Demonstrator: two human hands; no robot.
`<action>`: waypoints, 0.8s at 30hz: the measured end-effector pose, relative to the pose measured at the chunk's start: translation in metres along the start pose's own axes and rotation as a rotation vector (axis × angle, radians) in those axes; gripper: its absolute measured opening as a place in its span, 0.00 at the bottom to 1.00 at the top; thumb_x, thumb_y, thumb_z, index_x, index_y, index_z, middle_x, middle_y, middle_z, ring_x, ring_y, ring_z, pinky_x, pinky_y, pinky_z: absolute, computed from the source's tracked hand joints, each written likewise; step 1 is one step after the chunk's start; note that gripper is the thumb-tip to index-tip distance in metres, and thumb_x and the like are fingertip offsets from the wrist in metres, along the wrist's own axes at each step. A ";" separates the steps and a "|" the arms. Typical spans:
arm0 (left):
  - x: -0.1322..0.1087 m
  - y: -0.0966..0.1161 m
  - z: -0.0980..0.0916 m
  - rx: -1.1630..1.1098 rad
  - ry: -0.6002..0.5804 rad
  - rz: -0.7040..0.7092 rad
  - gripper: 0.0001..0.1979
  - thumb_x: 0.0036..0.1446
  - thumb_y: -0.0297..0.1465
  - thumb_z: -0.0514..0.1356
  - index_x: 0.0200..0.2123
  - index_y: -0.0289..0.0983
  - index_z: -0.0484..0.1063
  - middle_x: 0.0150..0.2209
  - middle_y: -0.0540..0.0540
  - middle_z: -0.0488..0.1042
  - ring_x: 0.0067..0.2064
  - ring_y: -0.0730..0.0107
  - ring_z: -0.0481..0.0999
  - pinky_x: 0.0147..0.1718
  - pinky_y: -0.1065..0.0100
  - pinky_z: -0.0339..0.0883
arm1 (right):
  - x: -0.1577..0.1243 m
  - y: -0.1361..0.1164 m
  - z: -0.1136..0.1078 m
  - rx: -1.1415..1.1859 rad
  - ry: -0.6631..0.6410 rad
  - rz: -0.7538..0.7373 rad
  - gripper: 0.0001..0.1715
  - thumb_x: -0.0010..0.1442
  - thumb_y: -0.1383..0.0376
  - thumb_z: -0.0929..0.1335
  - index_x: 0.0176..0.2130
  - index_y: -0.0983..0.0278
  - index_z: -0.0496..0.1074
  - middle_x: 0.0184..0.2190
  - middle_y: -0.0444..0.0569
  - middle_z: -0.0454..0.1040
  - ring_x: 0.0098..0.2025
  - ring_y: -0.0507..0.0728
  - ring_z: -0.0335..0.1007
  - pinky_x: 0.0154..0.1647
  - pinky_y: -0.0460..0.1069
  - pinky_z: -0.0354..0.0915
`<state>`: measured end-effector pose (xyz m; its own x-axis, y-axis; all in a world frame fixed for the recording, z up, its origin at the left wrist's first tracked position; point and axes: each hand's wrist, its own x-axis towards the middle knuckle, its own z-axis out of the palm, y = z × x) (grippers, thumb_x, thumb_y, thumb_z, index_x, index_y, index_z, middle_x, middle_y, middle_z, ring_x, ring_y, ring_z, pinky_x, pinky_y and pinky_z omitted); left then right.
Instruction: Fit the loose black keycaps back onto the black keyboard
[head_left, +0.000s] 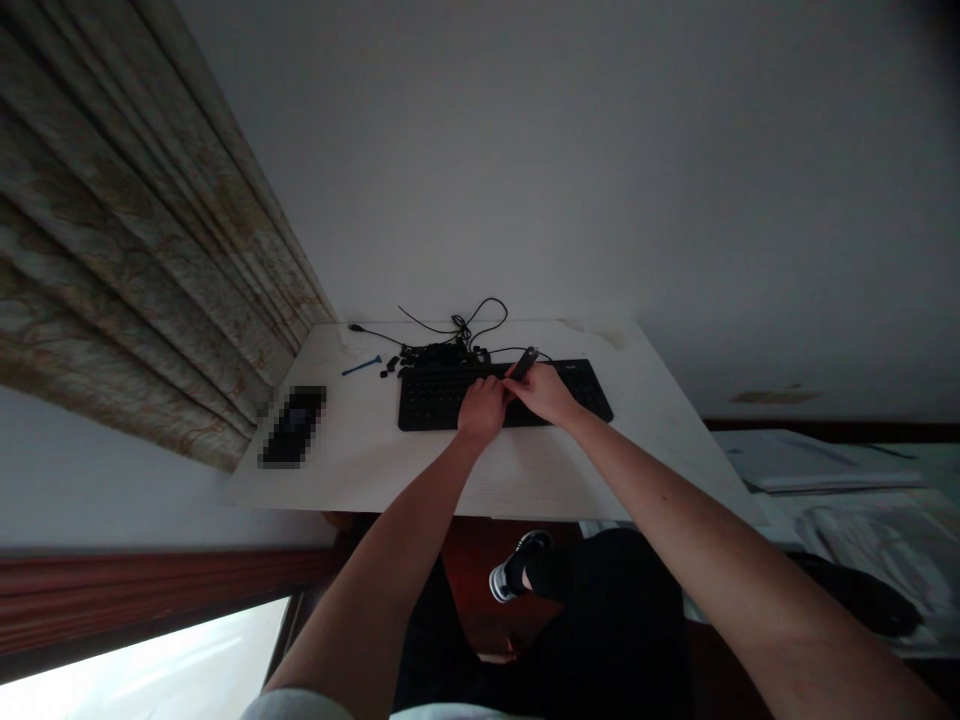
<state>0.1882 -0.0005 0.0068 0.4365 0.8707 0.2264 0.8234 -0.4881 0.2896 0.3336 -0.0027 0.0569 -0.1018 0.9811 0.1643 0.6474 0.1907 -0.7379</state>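
Observation:
A black keyboard [431,400] lies on the white table beneath both of my hands. My right hand [546,392] grips a slim black handheld tool [523,364], its far end pointing up and away from me; I cannot make out its exact kind. Close against it, my left hand [482,408] is bent over the middle of the keys with its fingers curled. Whatever those fingers pinch, if anything, is hidden. Behind the keyboard, loose black keycaps [435,355] are heaped, with a few scattered to the left.
A thin blue tool [362,365] rests left of the keycaps. The black cable [459,322] loops near the wall. A pixelated dark object [292,428] is at the table's left side, by the curtain [172,220]. Papers [817,462] lie on a surface to the right.

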 end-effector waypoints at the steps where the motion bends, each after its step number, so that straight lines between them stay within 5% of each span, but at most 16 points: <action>1: 0.000 0.000 0.000 0.004 -0.006 -0.009 0.13 0.70 0.35 0.53 0.50 0.34 0.71 0.46 0.39 0.74 0.50 0.55 0.71 0.48 0.58 0.66 | 0.002 -0.004 -0.003 0.005 0.012 -0.001 0.06 0.59 0.66 0.69 0.36 0.65 0.78 0.29 0.49 0.80 0.32 0.57 0.78 0.36 0.48 0.70; 7: -0.001 0.001 -0.002 -0.005 -0.037 -0.002 0.10 0.71 0.32 0.51 0.48 0.37 0.71 0.47 0.42 0.75 0.50 0.59 0.71 0.50 0.61 0.64 | 0.029 -0.038 -0.033 -0.032 0.021 -0.075 0.05 0.57 0.66 0.70 0.33 0.66 0.77 0.25 0.48 0.78 0.29 0.56 0.77 0.33 0.47 0.69; 10: -0.002 0.000 -0.003 -0.047 -0.009 -0.025 0.10 0.70 0.30 0.52 0.50 0.38 0.71 0.48 0.43 0.75 0.50 0.60 0.71 0.51 0.62 0.64 | 0.033 -0.036 -0.039 -0.098 0.073 -0.030 0.04 0.56 0.67 0.71 0.29 0.65 0.76 0.24 0.49 0.78 0.30 0.57 0.77 0.36 0.49 0.71; 17: -0.006 0.001 0.001 -0.062 0.071 0.001 0.14 0.72 0.29 0.48 0.49 0.38 0.72 0.47 0.43 0.77 0.50 0.61 0.72 0.53 0.61 0.65 | -0.026 0.046 -0.052 0.427 0.530 0.283 0.16 0.56 0.56 0.73 0.36 0.66 0.74 0.28 0.49 0.78 0.28 0.56 0.79 0.32 0.49 0.76; 24: -0.007 0.000 0.006 -0.075 0.120 0.038 0.12 0.70 0.29 0.50 0.45 0.38 0.73 0.45 0.43 0.77 0.49 0.61 0.73 0.52 0.60 0.66 | -0.081 0.090 -0.083 0.592 0.738 0.318 0.21 0.49 0.54 0.76 0.34 0.66 0.74 0.26 0.48 0.78 0.26 0.54 0.77 0.28 0.48 0.76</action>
<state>0.1877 -0.0061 0.0003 0.4164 0.8403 0.3471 0.7758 -0.5275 0.3462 0.4629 -0.0676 0.0311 0.6355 0.7628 0.1198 0.0615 0.1046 -0.9926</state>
